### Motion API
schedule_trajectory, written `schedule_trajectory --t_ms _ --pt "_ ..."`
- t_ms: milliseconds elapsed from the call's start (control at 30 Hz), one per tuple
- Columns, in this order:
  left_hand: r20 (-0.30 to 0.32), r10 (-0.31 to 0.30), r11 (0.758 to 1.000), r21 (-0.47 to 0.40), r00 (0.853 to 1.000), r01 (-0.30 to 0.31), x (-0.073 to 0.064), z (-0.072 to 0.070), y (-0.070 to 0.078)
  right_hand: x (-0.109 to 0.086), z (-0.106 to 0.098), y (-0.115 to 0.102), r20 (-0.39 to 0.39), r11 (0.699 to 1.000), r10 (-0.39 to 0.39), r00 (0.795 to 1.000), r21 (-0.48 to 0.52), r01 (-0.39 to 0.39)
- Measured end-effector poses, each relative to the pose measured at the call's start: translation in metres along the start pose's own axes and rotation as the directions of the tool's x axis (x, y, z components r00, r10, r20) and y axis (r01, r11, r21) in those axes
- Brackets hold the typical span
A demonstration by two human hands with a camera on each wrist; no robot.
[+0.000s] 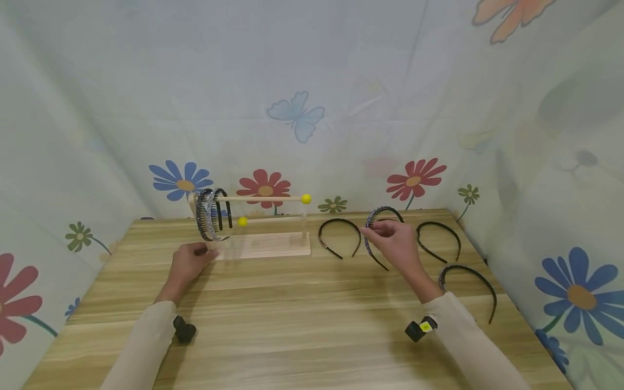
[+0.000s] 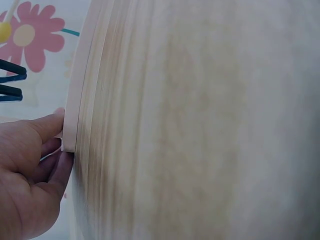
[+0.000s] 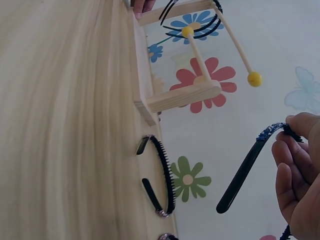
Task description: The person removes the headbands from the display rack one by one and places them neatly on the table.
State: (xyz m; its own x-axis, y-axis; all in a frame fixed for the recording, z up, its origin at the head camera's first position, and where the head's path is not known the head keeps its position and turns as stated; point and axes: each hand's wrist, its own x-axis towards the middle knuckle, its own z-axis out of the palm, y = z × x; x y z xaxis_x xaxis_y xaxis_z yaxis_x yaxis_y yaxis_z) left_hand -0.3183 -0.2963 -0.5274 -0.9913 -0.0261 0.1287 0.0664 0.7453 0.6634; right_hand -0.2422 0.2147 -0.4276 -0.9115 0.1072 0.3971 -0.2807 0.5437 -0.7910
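Note:
My left hand (image 1: 190, 262) pinches the front left corner of a wooden rack's base (image 1: 263, 246); the left wrist view shows thumb and fingers at the base's edge. Black headbands (image 1: 210, 216), some with glittery decoration, hang on the rack's upper rod (image 1: 273, 199) at its left end. Over the table's right side, my right hand (image 1: 397, 246) holds a black headband with a sparkling blue-silver section (image 3: 270, 132) between thumb and fingers. Its open ends point downward, and one black end (image 3: 240, 180) shows clearly in the right wrist view.
Other black headbands lie on the wood-grain table (image 1: 292, 325): one headband (image 1: 337, 220) right of the rack, another headband (image 1: 441, 223) farther right, and a third headband (image 1: 480, 275) near the right edge. Yellow balls (image 1: 306, 199) cap the rods. Flower-print cloth (image 1: 341, 151) stands behind.

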Motion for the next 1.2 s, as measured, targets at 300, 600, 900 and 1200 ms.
schedule_trajectory --t_ms 300,600,900,1200 --pt "0.013 -0.014 1.0 -0.008 1.0 0.014 0.0 0.0 0.003 -0.016 -0.008 0.019 0.012 0.997 0.031 0.999 -0.073 -0.03" --pt "0.009 -0.022 1.0 0.001 1.0 0.022 0.0 0.0 0.003 -0.032 -0.014 0.033 0.049 0.989 0.091 0.995 -0.124 -0.085" --pt "-0.012 -0.008 1.0 0.018 1.0 0.008 0.0 -0.001 0.003 -0.042 -0.015 0.046 0.067 0.979 0.127 0.99 -0.166 -0.115" --pt "-0.003 -0.007 1.0 0.012 1.0 0.007 0.0 -0.001 0.001 -0.049 -0.015 0.057 0.074 0.959 0.206 0.976 -0.215 -0.186"
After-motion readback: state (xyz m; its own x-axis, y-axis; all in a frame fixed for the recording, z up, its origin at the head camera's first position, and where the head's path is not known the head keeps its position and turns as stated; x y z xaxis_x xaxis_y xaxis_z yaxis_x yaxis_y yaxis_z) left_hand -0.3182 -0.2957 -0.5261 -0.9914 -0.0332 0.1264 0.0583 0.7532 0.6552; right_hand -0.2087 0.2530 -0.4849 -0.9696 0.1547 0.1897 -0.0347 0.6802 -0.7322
